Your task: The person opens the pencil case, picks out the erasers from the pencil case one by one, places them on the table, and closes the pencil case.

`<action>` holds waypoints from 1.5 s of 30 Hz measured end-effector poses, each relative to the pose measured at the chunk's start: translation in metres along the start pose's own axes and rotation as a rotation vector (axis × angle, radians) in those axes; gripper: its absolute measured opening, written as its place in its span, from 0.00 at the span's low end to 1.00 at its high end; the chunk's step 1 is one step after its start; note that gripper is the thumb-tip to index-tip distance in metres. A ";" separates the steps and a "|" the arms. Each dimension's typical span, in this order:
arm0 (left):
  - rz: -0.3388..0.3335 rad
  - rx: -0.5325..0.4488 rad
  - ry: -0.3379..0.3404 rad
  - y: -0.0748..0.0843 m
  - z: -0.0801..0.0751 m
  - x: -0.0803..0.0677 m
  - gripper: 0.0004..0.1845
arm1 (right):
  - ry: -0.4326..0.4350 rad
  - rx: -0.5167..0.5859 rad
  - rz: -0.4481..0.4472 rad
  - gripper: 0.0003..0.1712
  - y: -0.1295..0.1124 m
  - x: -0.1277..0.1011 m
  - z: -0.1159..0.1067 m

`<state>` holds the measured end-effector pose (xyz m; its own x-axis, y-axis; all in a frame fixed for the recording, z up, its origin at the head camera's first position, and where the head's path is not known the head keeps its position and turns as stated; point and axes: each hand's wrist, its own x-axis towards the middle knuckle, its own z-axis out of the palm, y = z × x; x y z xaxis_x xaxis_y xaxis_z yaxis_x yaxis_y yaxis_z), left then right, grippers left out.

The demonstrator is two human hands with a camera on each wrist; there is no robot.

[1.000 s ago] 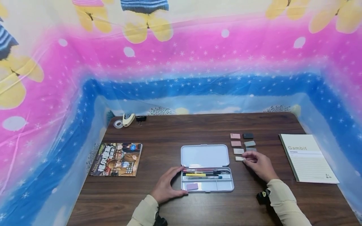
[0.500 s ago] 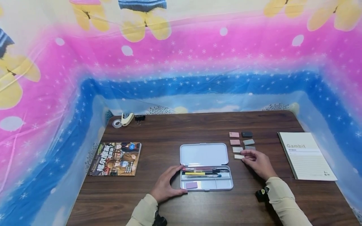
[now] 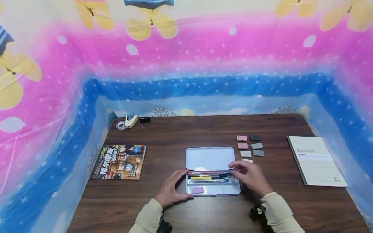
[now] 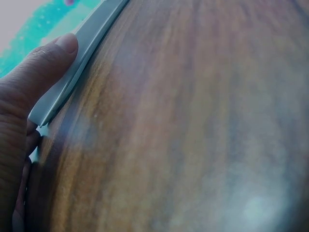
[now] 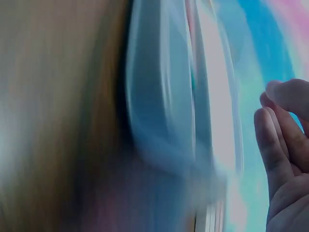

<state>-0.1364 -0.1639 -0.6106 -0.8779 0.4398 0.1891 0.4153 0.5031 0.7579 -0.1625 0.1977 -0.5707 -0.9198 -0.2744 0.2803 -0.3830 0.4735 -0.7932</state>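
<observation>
The pencil case (image 3: 209,157) lies open on the table, its lid folded back. Inside are several pens (image 3: 208,178) and a purple eraser (image 3: 197,190). My left hand (image 3: 172,191) holds the case's left side, thumb at the near corner and fingers at the hinge; in the left wrist view the thumb (image 4: 55,53) presses the case wall. My right hand (image 3: 252,176) is over the case's right end, with loosely bent fingers and nothing visible in them. Beyond it are several erasers, among them a partly hidden white eraser (image 3: 247,160) and a grey eraser (image 3: 258,153).
A notebook (image 3: 317,161) lies on the right and a comic book (image 3: 119,162) on the left. A tape roll (image 3: 120,125), a cream stapler (image 3: 132,121) and a black binder clip (image 3: 144,119) sit at the back left. Patterned cloth (image 3: 186,87) surrounds the table.
My right hand has let go of the white eraser and moved left to the pencil case. The white eraser stays in its column. My left hand keeps its hold on the case.
</observation>
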 end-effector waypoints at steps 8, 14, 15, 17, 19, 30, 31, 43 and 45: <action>0.041 0.002 0.006 0.000 0.001 0.003 0.54 | -0.327 0.032 -0.215 0.13 -0.036 0.007 0.062; 0.064 0.003 0.024 -0.001 0.001 0.002 0.54 | -0.425 -0.138 -0.282 0.10 -0.044 0.010 0.080; 0.067 0.007 0.027 -0.001 0.001 0.002 0.54 | -0.426 -0.168 -0.288 0.10 -0.046 0.011 0.081; 0.076 0.013 0.033 0.000 0.001 0.003 0.53 | -0.429 -0.222 -0.290 0.09 -0.048 0.011 0.082; 0.084 0.018 0.038 0.000 0.000 0.003 0.53 | -0.431 -0.260 -0.295 0.09 -0.049 0.011 0.082; 0.053 0.011 0.024 0.001 0.001 0.003 0.53 | -0.436 -0.306 -0.291 0.10 -0.053 0.009 0.083; 0.053 0.013 0.023 0.001 0.001 0.002 0.53 | -0.444 -0.301 -0.283 0.09 -0.053 0.010 0.083; 0.088 0.040 0.045 0.000 0.002 0.002 0.54 | -0.400 -0.030 -0.212 0.14 -0.040 0.010 0.078; 0.072 0.031 0.038 0.000 0.002 0.003 0.54 | -0.375 0.026 -0.188 0.15 -0.038 0.010 0.073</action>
<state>-0.1381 -0.1615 -0.6108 -0.8534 0.4479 0.2666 0.4848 0.4941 0.7217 -0.1508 0.1159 -0.5768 -0.7377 -0.6420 0.2087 -0.5343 0.3664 -0.7618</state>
